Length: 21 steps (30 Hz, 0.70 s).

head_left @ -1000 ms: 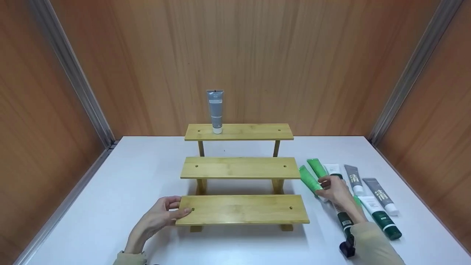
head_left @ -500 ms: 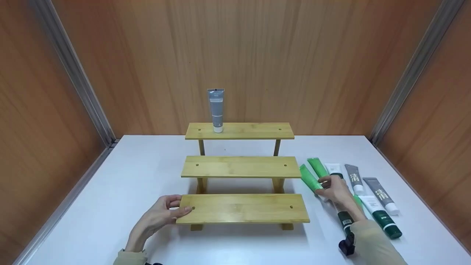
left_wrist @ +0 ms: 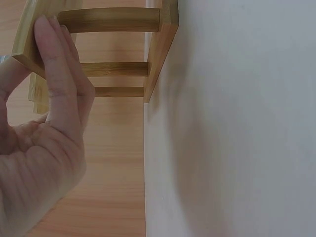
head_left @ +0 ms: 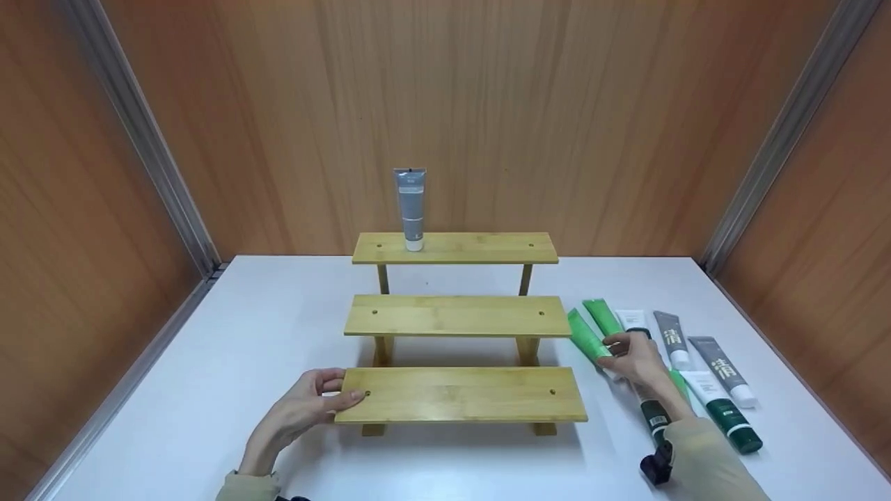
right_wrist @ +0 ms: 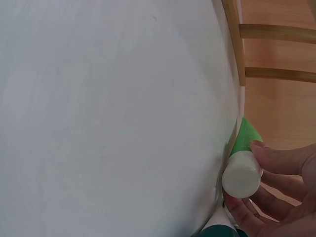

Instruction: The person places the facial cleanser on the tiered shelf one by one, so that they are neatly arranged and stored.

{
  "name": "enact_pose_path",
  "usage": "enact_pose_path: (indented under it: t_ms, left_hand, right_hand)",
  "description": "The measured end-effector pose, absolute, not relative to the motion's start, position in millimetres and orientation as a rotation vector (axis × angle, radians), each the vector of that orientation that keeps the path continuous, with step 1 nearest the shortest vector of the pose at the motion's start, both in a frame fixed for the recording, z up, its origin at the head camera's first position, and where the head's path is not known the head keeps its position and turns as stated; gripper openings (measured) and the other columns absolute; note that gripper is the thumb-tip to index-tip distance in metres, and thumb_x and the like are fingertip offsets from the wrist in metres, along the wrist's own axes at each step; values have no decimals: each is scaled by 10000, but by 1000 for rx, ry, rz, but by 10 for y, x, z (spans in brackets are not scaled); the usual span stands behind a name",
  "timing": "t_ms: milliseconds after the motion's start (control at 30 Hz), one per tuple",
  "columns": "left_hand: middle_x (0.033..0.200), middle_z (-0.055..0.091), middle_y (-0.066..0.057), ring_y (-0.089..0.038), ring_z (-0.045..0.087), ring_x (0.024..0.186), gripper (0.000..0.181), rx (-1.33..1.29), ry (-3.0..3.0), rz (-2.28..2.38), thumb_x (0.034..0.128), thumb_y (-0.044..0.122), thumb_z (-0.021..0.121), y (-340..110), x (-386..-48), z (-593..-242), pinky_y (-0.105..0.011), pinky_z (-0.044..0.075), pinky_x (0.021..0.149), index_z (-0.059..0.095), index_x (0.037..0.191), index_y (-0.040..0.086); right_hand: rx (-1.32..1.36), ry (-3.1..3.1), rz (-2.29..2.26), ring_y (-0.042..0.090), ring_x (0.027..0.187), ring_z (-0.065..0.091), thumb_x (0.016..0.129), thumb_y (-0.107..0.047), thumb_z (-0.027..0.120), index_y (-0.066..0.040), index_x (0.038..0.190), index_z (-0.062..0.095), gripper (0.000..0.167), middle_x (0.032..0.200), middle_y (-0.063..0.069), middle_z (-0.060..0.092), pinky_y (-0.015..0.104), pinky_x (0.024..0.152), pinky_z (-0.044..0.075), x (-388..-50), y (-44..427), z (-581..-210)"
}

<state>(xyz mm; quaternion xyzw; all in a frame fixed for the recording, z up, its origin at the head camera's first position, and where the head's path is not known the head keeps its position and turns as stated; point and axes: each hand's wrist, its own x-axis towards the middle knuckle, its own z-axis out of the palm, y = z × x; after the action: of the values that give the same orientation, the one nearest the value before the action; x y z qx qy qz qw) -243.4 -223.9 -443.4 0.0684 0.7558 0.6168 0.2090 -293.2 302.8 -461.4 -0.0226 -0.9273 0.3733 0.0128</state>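
My left hand (head_left: 296,410) grips the left end of the lowest board of a three-tier bamboo shelf (head_left: 463,394), thumb on top and fingers underneath, as the left wrist view also shows. Over on the right, my right hand (head_left: 639,362) pinches a green tube (head_left: 586,335) lying on the table. Its white cap (right_wrist: 241,175) shows between thumb and fingers in the right wrist view. A second green tube (head_left: 602,316) lies close beside it. On the top board a grey-blue tube (head_left: 411,205) stands upright on its white cap.
Grey tubes (head_left: 724,369) with white caps lie at the far right. White-and-dark-green tubes (head_left: 724,414) lie nearer, one partly under my right forearm. The white table (head_left: 209,362) is enclosed by wood-grain walls (head_left: 473,104) at the back and sides.
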Motion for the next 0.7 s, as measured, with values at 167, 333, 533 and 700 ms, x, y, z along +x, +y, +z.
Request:
enact_pose_path:
  t_ms: [167, 333, 533, 700]
  left_hand:
    - [1298, 652, -200, -128, 704, 950, 831, 163, 2128, 1696, 907, 291, 762, -2231, -2437, -4435, -288, 591, 820, 336, 1457, -164]
    - [1277, 660, -194, -136, 706, 950, 830, 171, 2124, 1700, 908, 278, 760, -2236, -2438, -4437, -299, 594, 825, 329, 1455, -173]
    - [1250, 660, -175, -134, 700, 949, 818, 183, 2091, 1720, 908, 269, 760, -2239, -2436, -4431, -298, 593, 834, 332, 1443, -177]
    - [1237, 671, -158, -131, 699, 936, 806, 182, 2112, 1707, 908, 280, 759, -2236, -2435, -4429, -295, 587, 814, 351, 1438, -168]
  right_hand:
    - [-71, -2859, 1207, 406, 1076, 656, 881, -108, 739, 115, 1268, 602, 467, 1180, 316, 659, 467, 906, 560, -2927, 3029, -4577]
    - [-67, -2805, 1279, 386, 1083, 656, 873, -95, 748, 117, 1272, 605, 474, 1196, 312, 659, 364, 865, 561, -2925, 2999, -4539]
    - [-105, -2741, 1394, 345, 1104, 645, 870, -75, 750, 115, 1313, 582, 510, 1233, 315, 646, 207, 791, 494, -2929, 2934, -4494]
    - [-130, -2692, 1497, 295, 1087, 609, 895, -46, 711, 139, 1354, 530, 527, 1264, 329, 610, 188, 754, 478, -2920, 2875, -4434]
